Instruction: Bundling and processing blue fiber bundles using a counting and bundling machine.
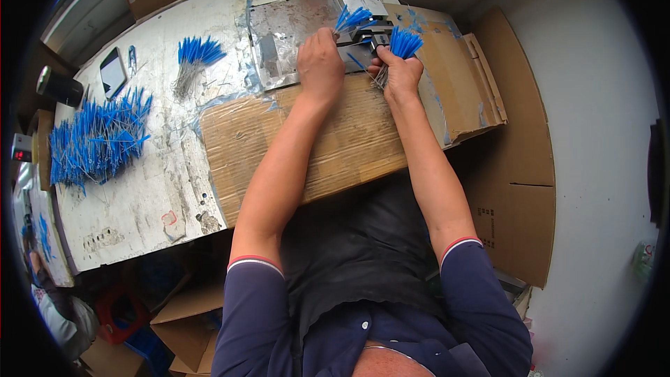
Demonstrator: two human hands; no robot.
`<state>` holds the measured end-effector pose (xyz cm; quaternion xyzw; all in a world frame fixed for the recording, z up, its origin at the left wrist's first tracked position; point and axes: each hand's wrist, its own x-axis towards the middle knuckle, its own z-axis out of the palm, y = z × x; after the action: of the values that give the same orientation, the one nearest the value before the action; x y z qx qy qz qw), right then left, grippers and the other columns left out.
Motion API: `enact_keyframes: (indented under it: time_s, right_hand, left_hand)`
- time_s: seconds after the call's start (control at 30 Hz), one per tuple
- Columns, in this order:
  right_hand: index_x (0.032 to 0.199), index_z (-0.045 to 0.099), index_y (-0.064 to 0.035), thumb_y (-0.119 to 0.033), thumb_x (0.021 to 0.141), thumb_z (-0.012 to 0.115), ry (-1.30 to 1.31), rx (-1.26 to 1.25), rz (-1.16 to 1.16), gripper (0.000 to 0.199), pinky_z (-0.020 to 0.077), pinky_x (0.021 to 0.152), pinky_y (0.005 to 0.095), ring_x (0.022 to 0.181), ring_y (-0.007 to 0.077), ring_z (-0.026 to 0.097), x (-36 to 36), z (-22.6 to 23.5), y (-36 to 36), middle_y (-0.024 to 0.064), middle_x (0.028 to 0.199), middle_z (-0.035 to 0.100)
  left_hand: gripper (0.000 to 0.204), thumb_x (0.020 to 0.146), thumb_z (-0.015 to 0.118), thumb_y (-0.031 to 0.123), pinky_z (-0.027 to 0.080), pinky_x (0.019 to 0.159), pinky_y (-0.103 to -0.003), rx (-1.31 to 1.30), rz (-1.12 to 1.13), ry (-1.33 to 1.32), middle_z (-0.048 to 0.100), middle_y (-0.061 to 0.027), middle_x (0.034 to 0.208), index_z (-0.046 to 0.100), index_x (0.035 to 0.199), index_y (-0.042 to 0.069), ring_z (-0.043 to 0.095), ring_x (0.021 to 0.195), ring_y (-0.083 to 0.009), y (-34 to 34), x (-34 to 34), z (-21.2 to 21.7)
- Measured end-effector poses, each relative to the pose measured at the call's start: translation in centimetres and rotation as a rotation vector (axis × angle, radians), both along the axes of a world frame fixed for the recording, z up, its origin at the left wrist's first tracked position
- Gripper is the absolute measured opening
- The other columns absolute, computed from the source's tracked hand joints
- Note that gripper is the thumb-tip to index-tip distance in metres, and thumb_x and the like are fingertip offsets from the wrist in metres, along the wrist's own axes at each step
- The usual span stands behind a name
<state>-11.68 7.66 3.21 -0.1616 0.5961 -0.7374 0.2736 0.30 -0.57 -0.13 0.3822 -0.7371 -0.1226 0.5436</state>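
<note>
My left hand (321,61) is closed, its fingertips at the thin ends of a fanned bunch of blue-tipped wires (354,18) at the small bench machine (359,1). Part of that grip is hidden behind the knuckles. In my right hand (400,75) is a thicker bundle of blue-tipped wires (405,43), tips pointing away from me and bare wire ends hanging below the fingers. The right thumb lies beside the machine's black block (379,43). One blue-tipped wire (356,61) slants between the hands, over the metal plate (293,10).
A large heap of blue-tipped wires (101,136) covers the table's left side, with a smaller bunch (195,63) farther in. A phone (113,73) and a dark cylinder (59,86) are at the far left. Flattened cardboard (314,146) lies under my forearms. A white wall (593,132) rises at right.
</note>
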Motion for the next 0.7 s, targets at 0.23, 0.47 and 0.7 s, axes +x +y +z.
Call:
enact_keyframes:
  time_s: [0.23,0.47,0.7]
  right_hand:
    - [0.085,0.063,0.0008,-0.004,0.085,0.073,0.209,-0.294,-0.157,0.011,0.0527,0.044,0.0292,0.053,0.0156,0.06,0.7,1.0,1.1,0.0076,0.069,0.064]
    - [0.086,0.066,-0.0029,-0.008,0.087,0.077,0.779,-0.205,-0.137,0.012,0.045,0.059,0.0246,0.064,0.0084,0.054,-0.4,1.2,3.5,-0.0017,0.074,0.06]
    - [0.092,0.073,-0.0074,-0.01,0.08,0.073,1.245,0.242,0.361,0.013,0.0529,0.07,0.0403,0.08,0.0358,0.068,-0.1,0.0,5.8,0.0125,0.088,0.07]
  left_hand:
    - [0.007,0.095,0.058,0.012,0.048,0.074,-0.048,0.059,-0.098,-0.163,0.066,-0.0164,0.086,0.059,0.098,0.005,0.063,0.083,-0.0355,0.1,-0.1,-0.2]
    - [0.005,0.092,0.056,0.006,0.049,0.075,-0.047,0.012,-0.13,-0.203,0.064,-0.0164,0.087,0.06,0.094,0.004,0.063,0.084,-0.0358,0.4,0.3,0.3]
    - [0.004,0.091,0.056,0.005,0.05,0.074,-0.046,-0.045,-0.151,-0.263,0.063,-0.016,0.086,0.059,0.093,0.004,0.062,0.083,-0.0351,0.2,0.2,0.1]
